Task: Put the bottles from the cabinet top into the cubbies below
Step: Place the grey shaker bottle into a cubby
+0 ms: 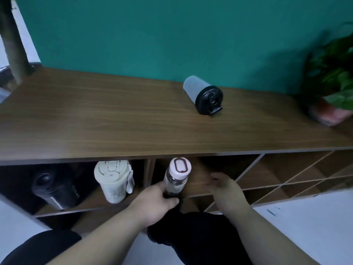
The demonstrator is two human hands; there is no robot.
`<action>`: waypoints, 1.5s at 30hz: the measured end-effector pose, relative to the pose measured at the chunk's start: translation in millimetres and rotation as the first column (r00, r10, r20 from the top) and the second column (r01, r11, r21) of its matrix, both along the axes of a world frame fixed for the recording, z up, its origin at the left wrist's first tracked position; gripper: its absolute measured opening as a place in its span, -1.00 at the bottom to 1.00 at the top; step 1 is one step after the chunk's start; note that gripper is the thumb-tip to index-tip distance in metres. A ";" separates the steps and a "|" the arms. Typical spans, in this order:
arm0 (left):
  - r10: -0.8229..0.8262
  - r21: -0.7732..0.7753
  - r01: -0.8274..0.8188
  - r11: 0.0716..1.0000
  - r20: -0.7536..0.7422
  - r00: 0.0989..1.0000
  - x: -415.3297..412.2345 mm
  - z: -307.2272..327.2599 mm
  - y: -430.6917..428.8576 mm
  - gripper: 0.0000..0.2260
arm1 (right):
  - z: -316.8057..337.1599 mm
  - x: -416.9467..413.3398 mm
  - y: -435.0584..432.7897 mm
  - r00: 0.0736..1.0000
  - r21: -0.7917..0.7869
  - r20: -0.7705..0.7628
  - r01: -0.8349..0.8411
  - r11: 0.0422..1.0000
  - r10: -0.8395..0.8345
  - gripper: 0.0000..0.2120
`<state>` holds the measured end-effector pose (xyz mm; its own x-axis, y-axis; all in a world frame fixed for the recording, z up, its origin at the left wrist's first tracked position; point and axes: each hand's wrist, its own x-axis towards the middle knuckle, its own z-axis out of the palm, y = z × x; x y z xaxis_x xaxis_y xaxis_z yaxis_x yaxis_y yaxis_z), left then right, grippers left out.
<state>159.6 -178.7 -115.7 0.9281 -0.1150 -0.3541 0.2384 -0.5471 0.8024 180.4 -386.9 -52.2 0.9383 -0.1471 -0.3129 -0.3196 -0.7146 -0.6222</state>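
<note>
On the wooden cabinet top (107, 115) one grey bottle with a black lid (203, 96) stands near the green wall. Below, a clear bottle with a pale pink cap (176, 175) stands upright at the mouth of the middle cubby (202, 176), and my left hand (156, 205) is shut around its base. My right hand (227, 190) hovers just to its right with fingers apart, holding nothing. In the left cubby stand a cream tumbler (113, 180) and a black bottle (51, 186).
A potted plant (332, 88) sits at the right end of the cabinet top. A diagonal lattice of small cubbies (298, 175) fills the right side. A dark pole (13, 39) rises at the far left. My knee in dark cloth (194, 234) is below the hands.
</note>
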 end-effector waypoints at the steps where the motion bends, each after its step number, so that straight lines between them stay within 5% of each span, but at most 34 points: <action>1: -0.001 -0.051 0.004 0.999 0.049 0.999 -2.9 9.6 0.3 -0.55 | 5.6 -8.0 1.2 0.996 0.065 0.070 0.054 0.996 -0.058 -0.82; 8: 0.068 -0.331 0.071 0.941 0.390 0.918 -11.0 61.3 0.8 -0.77 | 59.6 -6.1 2.9 0.910 0.429 0.267 0.183 0.884 -0.318 -0.71; 13: 0.183 -0.322 0.078 0.943 0.702 0.688 -2.6 85.7 12.3 -0.82 | 100.7 34.6 18.2 0.903 0.283 0.365 0.125 0.951 -0.228 -0.39; 21: 0.099 -0.197 0.041 0.980 0.652 0.752 22.6 98.5 25.8 -0.72 | 108.8 114.4 60.1 0.872 0.296 0.339 0.257 0.920 -0.353 0.03; 27: 0.282 -0.379 -0.092 0.921 0.485 0.828 37.5 105.1 28.1 -0.88 | 103.4 156.1 83.8 0.837 0.267 0.376 0.313 0.912 -0.397 0.14; 34: 0.313 -0.437 -0.094 0.895 0.463 0.829 34.9 106.2 28.1 -0.89 | 97.4 161.6 90.2 0.843 0.303 0.291 0.367 0.879 -0.453 -0.16; 41: 0.396 -0.526 -0.061 0.849 0.555 0.732 20.4 87.5 20.5 -0.52 | 106.0 110.8 59.5 0.911 0.334 0.283 0.201 0.921 -0.302 -0.21; 45: 0.472 -0.535 -0.127 0.836 0.581 0.662 11.5 83.9 10.5 -0.34 | 117.8 60.4 22.8 0.944 0.468 0.284 0.015 0.884 -0.167 -0.60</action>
